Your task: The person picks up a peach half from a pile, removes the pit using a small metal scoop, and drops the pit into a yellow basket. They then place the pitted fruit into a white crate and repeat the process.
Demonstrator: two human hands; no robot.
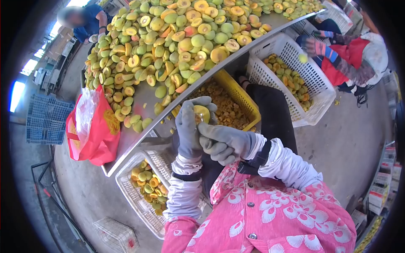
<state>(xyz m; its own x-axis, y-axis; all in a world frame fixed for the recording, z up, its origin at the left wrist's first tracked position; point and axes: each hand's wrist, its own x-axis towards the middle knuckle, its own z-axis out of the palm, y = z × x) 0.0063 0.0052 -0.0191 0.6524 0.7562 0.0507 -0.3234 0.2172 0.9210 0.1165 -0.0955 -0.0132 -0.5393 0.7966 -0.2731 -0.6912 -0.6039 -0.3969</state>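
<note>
My left hand [188,126], in a grey glove, is closed around a peach half [202,113] with its orange-yellow cut face up. Against it, my right hand [225,143], also gloved in grey, is curled into a fist with its thumb side near the fruit. Whatever the right fingers grip is hidden inside them. Both hands are over the near edge of a metal table [145,137]. A large heap of halved peaches [168,46] covers much of that table. Below and beyond my hands sits a yellow crate [252,104] holding brown pits and scraps.
A white crate [126,179] of peach halves stands at lower left, another white crate [322,90] at right. A red bag [101,139] rests at the table's left end. A co-worker in a red apron [337,63] is at right; another person [86,25] stands at upper left.
</note>
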